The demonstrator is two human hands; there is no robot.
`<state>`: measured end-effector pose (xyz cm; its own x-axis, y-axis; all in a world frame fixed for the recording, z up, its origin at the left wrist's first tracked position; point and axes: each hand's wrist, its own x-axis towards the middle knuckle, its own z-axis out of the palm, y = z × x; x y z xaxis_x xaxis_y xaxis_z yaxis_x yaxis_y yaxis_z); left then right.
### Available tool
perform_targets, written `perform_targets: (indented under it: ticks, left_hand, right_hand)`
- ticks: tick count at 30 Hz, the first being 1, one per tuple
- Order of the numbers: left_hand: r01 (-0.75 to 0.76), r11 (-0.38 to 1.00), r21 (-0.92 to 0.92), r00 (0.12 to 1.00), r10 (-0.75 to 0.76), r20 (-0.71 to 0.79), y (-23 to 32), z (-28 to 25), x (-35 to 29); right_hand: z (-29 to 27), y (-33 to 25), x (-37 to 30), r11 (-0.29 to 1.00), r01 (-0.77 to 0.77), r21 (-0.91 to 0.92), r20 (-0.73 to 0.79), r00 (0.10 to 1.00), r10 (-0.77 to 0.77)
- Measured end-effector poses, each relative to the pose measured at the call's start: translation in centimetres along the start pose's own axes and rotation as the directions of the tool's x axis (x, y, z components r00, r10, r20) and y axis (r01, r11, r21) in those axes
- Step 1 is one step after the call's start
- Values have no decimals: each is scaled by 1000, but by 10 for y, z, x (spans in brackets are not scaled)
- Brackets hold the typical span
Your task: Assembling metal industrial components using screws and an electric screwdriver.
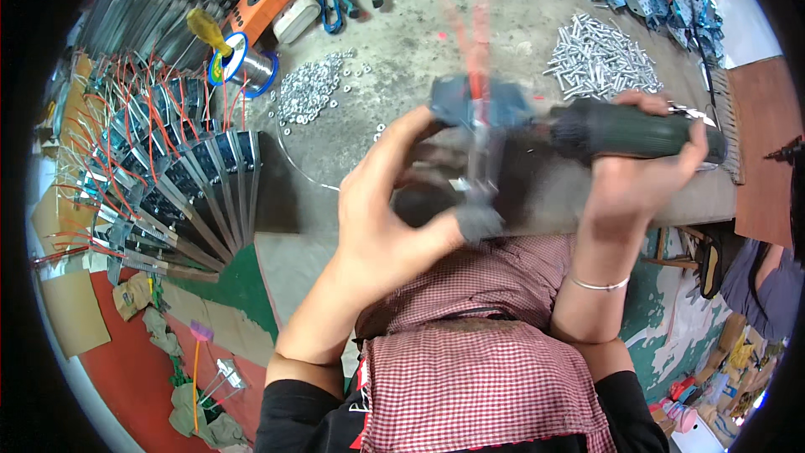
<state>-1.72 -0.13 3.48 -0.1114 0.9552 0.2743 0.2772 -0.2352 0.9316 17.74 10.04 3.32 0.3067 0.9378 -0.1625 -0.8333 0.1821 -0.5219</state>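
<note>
Wire spool, silver wire wound on; yellow-handled tool stands in its hub. Right of spool: nut pile on desk. Farther right: left hand, fingers and thumb spread around blurred blue part; then right hand, fingers gripping green driver, tip toward part.

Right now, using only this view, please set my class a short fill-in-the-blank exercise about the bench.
1. The right hand holds a power tool coloured dark ____.
2. The left hand holds a blurred part with wires coloured ____.
3. The small nuts lie to the ____ of the screw-like pieces.
4. The spool of silvery wire has rims coloured ____.

Missing words: green; red; left; blue.
</note>
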Motion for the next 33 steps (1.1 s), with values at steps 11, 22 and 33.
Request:
perform_targets:
  ticks: [11,22,33]
  left_hand:
    - [-573,718,397,819,516,250,-17,-17,-18]
    - [-340,291,895,931,-29,363,7,-37,4]
    - [-245,936,253,962,267,-53,-10,4,-5]
  right_hand:
    - [-42,-15,17,989,-134,68,186,975,119]
    - [-43,-15,22,970,-221,100,207,958,197]
    - [-29,-6,14,968,-196,156,75,980,186]
